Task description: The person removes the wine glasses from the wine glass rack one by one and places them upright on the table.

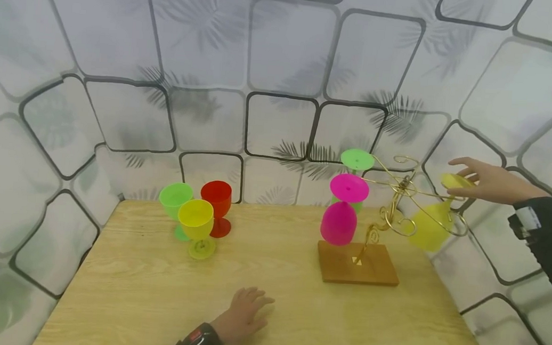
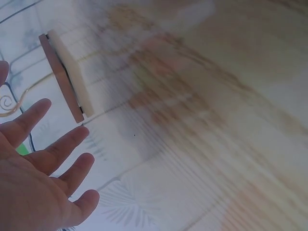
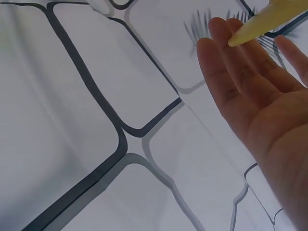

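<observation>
1. Near the far left corner of the table, a green goblet stands upright.
2. Just beside it, toward the near edge, stands a yellow goblet.
3. A red goblet stands just right of these, also upright.
4. Farther right, toward the near edge, the left hand has its fingers apart; whether it touches the tabletop cannot be told.
5. A magenta goblet and, behind it, a second green goblet hang upside down from a gold wire rack.
6. The rack rises from a wooden base toward the far right corner.
7. At the rack's right side, near the table's right edge, an upside-down yellow goblet has its foot pinched between the right hand's thumb and fingers.
</observation>
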